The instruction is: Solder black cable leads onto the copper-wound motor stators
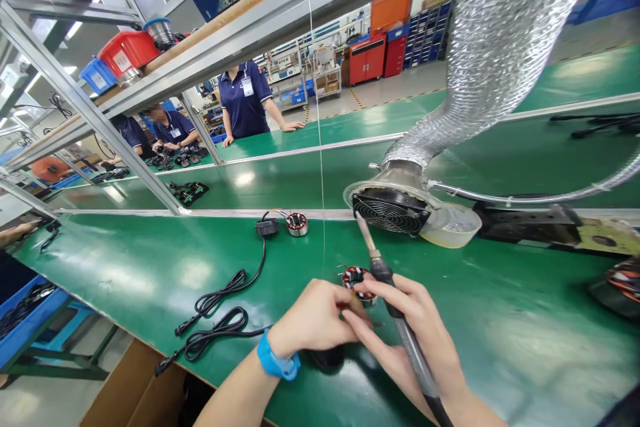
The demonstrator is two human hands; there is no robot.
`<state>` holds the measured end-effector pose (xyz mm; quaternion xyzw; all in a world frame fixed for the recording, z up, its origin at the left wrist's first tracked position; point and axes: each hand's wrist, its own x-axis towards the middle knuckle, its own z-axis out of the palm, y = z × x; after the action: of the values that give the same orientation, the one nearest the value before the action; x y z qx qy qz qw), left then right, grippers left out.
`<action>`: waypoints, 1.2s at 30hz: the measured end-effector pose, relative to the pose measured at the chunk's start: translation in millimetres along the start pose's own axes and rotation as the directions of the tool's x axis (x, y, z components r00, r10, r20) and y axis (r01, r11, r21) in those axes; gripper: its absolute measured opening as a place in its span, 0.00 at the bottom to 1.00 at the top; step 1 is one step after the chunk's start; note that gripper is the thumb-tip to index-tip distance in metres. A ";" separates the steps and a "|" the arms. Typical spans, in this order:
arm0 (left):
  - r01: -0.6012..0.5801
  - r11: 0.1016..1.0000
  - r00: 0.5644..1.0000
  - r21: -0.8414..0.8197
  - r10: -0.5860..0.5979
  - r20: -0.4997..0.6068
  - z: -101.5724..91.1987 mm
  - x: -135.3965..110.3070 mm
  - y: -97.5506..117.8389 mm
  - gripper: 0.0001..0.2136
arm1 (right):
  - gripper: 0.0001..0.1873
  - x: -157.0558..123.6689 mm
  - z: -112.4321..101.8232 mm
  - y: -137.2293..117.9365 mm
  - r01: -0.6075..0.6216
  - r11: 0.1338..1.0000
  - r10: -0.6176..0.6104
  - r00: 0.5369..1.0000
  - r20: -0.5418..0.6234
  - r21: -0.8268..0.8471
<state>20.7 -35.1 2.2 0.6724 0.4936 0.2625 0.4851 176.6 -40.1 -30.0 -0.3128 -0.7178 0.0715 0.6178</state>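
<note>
My right hand (415, 327) is wrapped round a soldering iron (383, 273) whose metal tip points up and away toward the fan. My left hand (313, 317), with a blue wrist strap (275, 361), is closed in a pinch beside a small wound motor stator (356, 278) with red and black coils; its fingertips meet my right fingers just below the stator. What the left fingers pinch is too small to name. A thin solder wire (317, 147) hangs down from above to near the stator. A second stator (297, 223) lies farther back on the green bench.
A fume extractor fan (390, 210) on a silver flexible duct (495, 53) stands behind the stator, with a clear round dish (453, 227) beside it. Black cables (220, 310) lie left on the green bench (525, 333). Other people in blue shirts work at far benches. Aluminium shelf frame (100, 120) overhead.
</note>
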 end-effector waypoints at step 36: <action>0.171 0.882 0.981 -0.440 -0.193 -0.006 -11.9 4.3 10.0 0.23 | 0.15 0.1 12.5 9.8 -0.473 0.843 0.480 0.876 0.037 0.257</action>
<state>16.6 -26.9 15.5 0.4903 0.4949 0.3362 0.6337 168.5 -28.7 -37.6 -0.3988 -0.5933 0.3110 0.6263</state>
